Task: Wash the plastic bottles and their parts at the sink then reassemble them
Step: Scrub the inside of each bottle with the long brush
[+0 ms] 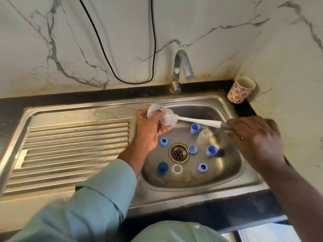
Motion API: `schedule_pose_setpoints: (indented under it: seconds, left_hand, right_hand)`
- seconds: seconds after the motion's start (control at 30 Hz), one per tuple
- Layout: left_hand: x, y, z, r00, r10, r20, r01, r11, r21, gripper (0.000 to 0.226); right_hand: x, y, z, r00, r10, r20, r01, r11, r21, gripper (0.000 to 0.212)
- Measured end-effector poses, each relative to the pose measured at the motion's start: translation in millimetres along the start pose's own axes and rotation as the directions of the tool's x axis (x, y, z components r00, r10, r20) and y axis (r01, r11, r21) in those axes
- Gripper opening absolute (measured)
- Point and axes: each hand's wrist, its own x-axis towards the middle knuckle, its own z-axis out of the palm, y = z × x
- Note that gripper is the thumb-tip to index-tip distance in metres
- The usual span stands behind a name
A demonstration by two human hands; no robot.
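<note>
**Scrubbing the inside of a bottle over the basin**

Furthest left is the ribbed drainboard (pixel 75 145), a sensible place for washed pieces. Next, the left hand (pixel 148 131) wraps its fingers around a clear plastic bottle (pixel 160 116), held on its side above the basin's left edge, mouth facing right. A white bottle brush (pixel 197 120) runs into that mouth, its head inside; the right hand (pixel 253 135), somewhat blurred, grasps the grey handle end. To do this well, I would keep the bottle steady, twist the brush while pushing it to the base, then rinse (the tap (pixel 181 70) shows no water running). The bottle looks translucent with small coloured print. Below, blue caps and rings (pixel 163 141) and a clear piece (pixel 203 137) lie scattered around the drain (pixel 179 153), apparently awaiting washing.
</note>
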Motion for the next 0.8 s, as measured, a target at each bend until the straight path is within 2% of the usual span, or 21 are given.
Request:
schedule_pose_setpoints:
  seconds: [0.07, 0.13, 0.23, 0.3, 0.37, 0.4, 0.43, 0.47, 0.5, 0.53, 0.57, 0.63, 0.7, 0.73, 0.77, 0.8]
  left_hand:
    - [0, -1, -8, 1.0, 0.012, -0.014, -0.01, 0.991, 0.131, 0.038]
    - [-2, 4, -16, 0.997, -0.062, 0.046, 0.05, 0.971, 0.234, 0.038]
    - [-5, 11, -28, 0.962, -0.229, 0.147, 0.17, 0.927, 0.334, 0.037]
    - [-2, 14, -37, 0.941, -0.304, 0.15, 0.237, 0.906, 0.351, 0.039]
    - [1, 14, -43, 0.916, -0.364, 0.168, 0.313, 0.911, 0.267, 0.04]
    - [0, 15, -44, 0.911, -0.368, 0.185, 0.337, 0.924, 0.181, 0.04]
    - [0, 16, -44, 0.92, -0.344, 0.189, 0.334, 0.939, 0.086, 0.038]
    - [0, 18, -43, 0.938, -0.302, 0.173, 0.306, 0.952, 0.007, 0.036]
    - [1, 20, -41, 0.958, -0.257, 0.13, 0.264, 0.963, -0.045, 0.034]
    - [2, 22, -38, 0.974, -0.215, 0.072, 0.22, 0.973, -0.068, 0.032]
    - [4, 24, -36, 0.984, -0.175, 0.008, 0.176, 0.982, -0.067, 0.031]
    - [10, 26, -33, 0.985, -0.095, -0.144, 0.096, 0.995, 0.0, 0.028]
    - [18, 26, -31, 0.968, 0.071, -0.24, -0.036, 0.988, 0.148, 0.02]
    - [21, 27, -29, 0.958, 0.16, -0.236, -0.107, 0.969, 0.224, 0.014]
    - [23, 29, -28, 0.95, 0.226, -0.214, -0.161, 0.945, 0.284, 0.013]
    - [26, 29, -27, 0.947, 0.265, -0.183, -0.191, 0.92, 0.342, 0.017]
  right_hand:
    - [12, 22, -1, 0.966, -0.258, -0.031, 0.259, 0.966, 0.003, 0.019]
    - [25, 36, -7, 0.911, -0.411, -0.013, 0.411, 0.909, 0.06, 0.023]
    - [46, 44, -14, 0.85, -0.527, 0.007, 0.524, 0.847, 0.092, 0.024]
    - [56, 47, -12, 0.845, -0.532, 0.047, 0.524, 0.843, 0.119, 0.026]
    - [58, 46, -6, 0.895, -0.427, 0.13, 0.397, 0.895, 0.203, 0.027]
    - [53, 42, 0, 0.927, -0.322, 0.194, 0.259, 0.921, 0.292, 0.023]
    - [45, 34, 5, 0.941, -0.171, 0.292, 0.04, 0.913, 0.406, 0.019]
    - [37, 23, 10, 0.907, 0.015, 0.421, -0.246, 0.831, 0.499, 0.015]
    - [26, 8, 17, 0.802, 0.161, 0.575, -0.519, 0.665, 0.537, 0.011]
    - [13, -10, 23, 0.671, 0.242, 0.701, -0.709, 0.487, 0.51, 0.008]
    - [1, -28, 28, 0.571, 0.278, 0.772, -0.809, 0.352, 0.472, 0.007]
    - [-18, -66, 29, 0.449, 0.276, 0.85, -0.893, 0.178, 0.414, 0.013]
    - [-25, -97, 21, 0.357, 0.235, 0.904, -0.934, 0.079, 0.349, 0.019]
    - [-24, -107, 16, 0.329, 0.219, 0.919, -0.944, 0.08, 0.319, 0.022]
    - [-19, -112, 10, 0.324, 0.21, 0.922, -0.944, 0.14, 0.3, 0.023]
    - [-11, -112, 3, 0.35, 0.202, 0.915, -0.917, 0.275, 0.29, 0.022]
